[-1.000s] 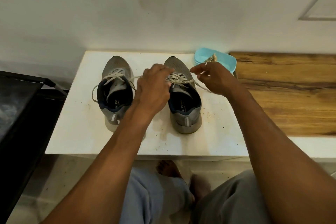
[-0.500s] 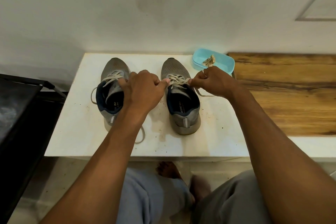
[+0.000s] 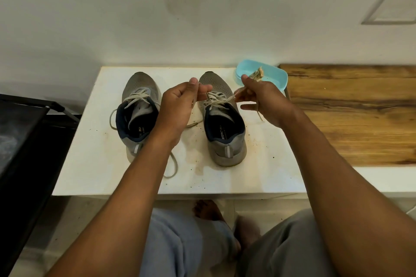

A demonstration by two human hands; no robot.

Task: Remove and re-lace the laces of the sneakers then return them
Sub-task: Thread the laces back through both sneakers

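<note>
Both lace ends of the right sneaker (image 3: 221, 119) are being pinched, one in the left hand (image 3: 177, 105), one in the right hand (image 3: 262, 101), fingers closed narrow, prob. to draw the lacing (image 3: 216, 100) snug. Grey w/ navy collars, the pair is sitting toes-to-wall on the white table (image 3: 94, 159); left sneaker (image 3: 138, 110) lace is lying loose.

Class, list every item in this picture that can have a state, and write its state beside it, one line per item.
Left sneaker: upright, laced, lace ends loose.
Right sneaker: upright, laced, untied.
Right sneaker's lace: pulled out to both sides.
Left hand: pinching one lace end.
Right hand: pinching the other.
Blue tray: open, small scrap inside.
</note>
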